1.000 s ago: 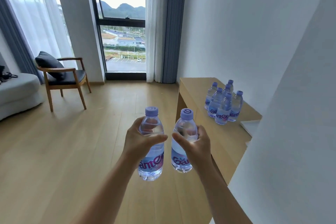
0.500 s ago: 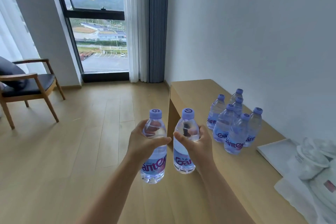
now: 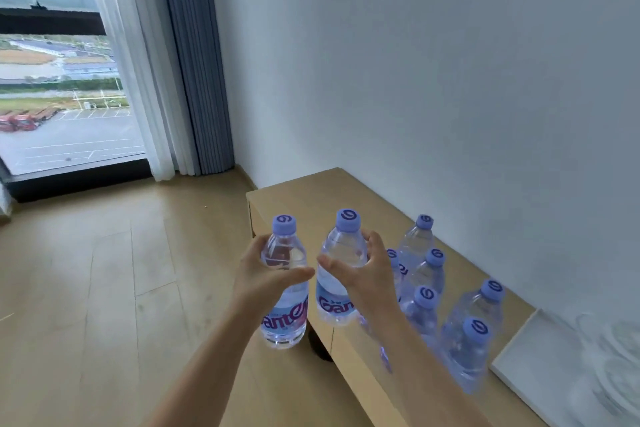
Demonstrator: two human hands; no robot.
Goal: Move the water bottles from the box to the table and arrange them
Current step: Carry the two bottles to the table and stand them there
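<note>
Gripping one clear purple-capped plastic water bottle (image 3: 284,291) in left hand (image 3: 265,276), another (image 3: 341,269) in right hand (image 3: 363,276), beside light wooden table (image 3: 298,198).

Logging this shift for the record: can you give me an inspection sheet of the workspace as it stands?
Surface: wooden table against the wall.
Job's things: six bottles on table, upright, clustered; left bottle and right bottle held upright; box not in view.
Clutter: white tray with blurred glassware, right end.
Grippers: left hand grips left bottle; right hand grips right bottle.
Cables: nothing seen.
Surroundings: wood floor, curtains, window.
</note>
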